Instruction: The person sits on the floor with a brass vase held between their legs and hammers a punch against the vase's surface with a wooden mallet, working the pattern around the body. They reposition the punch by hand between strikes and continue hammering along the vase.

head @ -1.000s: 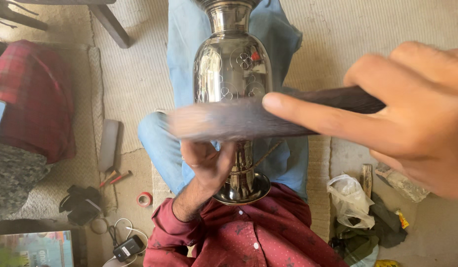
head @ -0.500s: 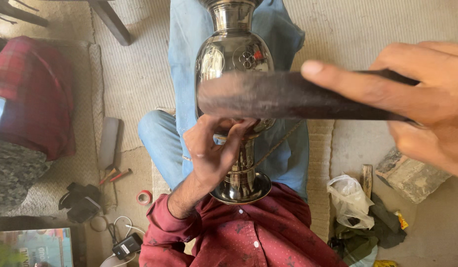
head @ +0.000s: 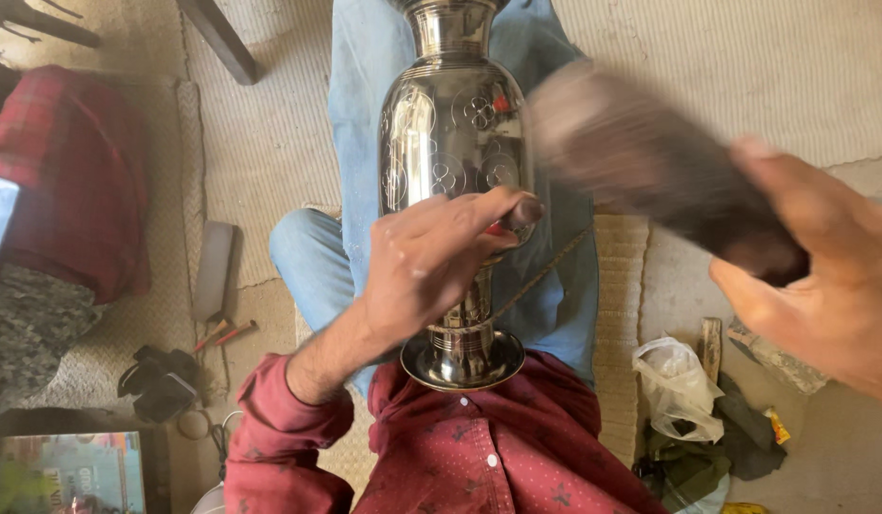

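Left hand [head: 431, 262] pinches a thin tool against a shiny engraved metal vase [head: 452, 143], several flower motifs already cut; right hand [head: 822, 286] grips a blurred dark wooden mallet [head: 650, 162].

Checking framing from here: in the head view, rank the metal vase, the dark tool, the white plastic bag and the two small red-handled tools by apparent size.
1. Metal vase.
2. Dark tool in the right hand; blurred and nearer the camera, so its size is unsure.
3. White plastic bag.
4. Red-handled tools.
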